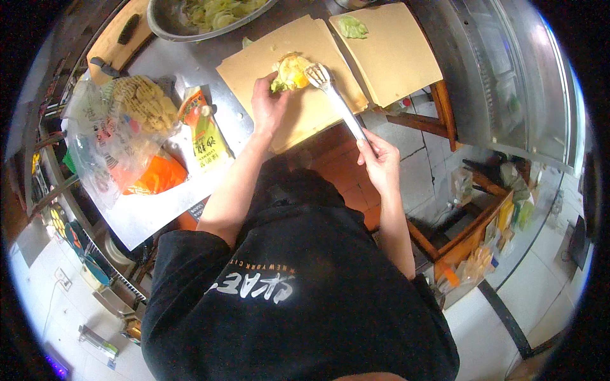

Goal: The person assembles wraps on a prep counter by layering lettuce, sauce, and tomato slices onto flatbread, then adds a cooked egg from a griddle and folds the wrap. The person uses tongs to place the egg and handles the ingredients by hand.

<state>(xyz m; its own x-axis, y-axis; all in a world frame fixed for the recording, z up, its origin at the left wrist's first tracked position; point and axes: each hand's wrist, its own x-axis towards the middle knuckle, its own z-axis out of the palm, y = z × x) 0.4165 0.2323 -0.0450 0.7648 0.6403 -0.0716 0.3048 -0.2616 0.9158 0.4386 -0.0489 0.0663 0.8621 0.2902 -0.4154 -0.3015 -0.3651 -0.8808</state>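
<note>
A yellow-white piece of food that looks like a fried egg (295, 68) lies on a stack of brown paper sheets (305, 114), with green lettuce (277, 84) at its left edge. My left hand (269, 105) comes in from the left, its fingers closed at the lettuce. Gripped near the lower end by my right hand (379, 160) is a pair of metal tongs (341, 105). Their scalloped tip touches or hovers over the right side of the egg; I cannot tell which.
A second brown paper stack (397, 63) bears a lettuce leaf (352, 27). Beyond stands a metal bowl (155, 19) of shredded lettuce. Left are a knife (103, 66), a clear bag of yellowish food (143, 105) and a yellow-green sauce packet (208, 136). A metal cabinet (502, 76) borders the right.
</note>
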